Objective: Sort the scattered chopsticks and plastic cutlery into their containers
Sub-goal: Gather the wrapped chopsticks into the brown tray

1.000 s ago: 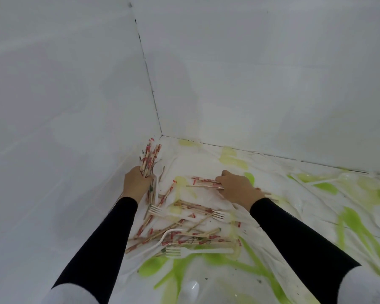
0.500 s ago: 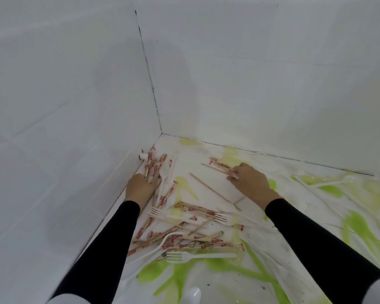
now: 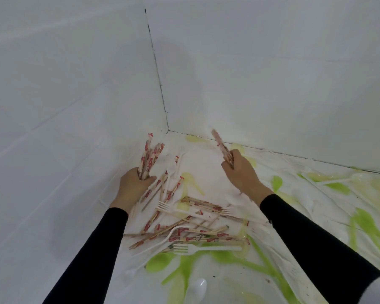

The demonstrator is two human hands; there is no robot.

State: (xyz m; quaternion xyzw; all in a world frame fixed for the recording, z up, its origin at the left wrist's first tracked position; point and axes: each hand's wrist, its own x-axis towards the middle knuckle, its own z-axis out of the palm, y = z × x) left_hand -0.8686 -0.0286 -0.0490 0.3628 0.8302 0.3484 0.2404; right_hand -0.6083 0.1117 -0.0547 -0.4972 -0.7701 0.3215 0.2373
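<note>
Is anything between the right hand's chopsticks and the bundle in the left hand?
Nothing visible. The right hand grips wrapped chopsticks, the left hand a chopstick bundle; between them only a white spoon lies flat.

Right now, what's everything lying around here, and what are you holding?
Loose chopsticks: many, tan with red print, heaped on the cloth.
Chopstick bundle: one, tan and red, gripped in the left hand.
Raised chopsticks: a few, tan and red, gripped in the right hand.
Forks: at least three, white, in the heap.
Spoons: at least two, white, beside the bundle and at the bottom edge.
Cloth: one, white with green leaves.
Walls: two, white, meeting in a corner.
Hands: two, black sleeves.
</note>
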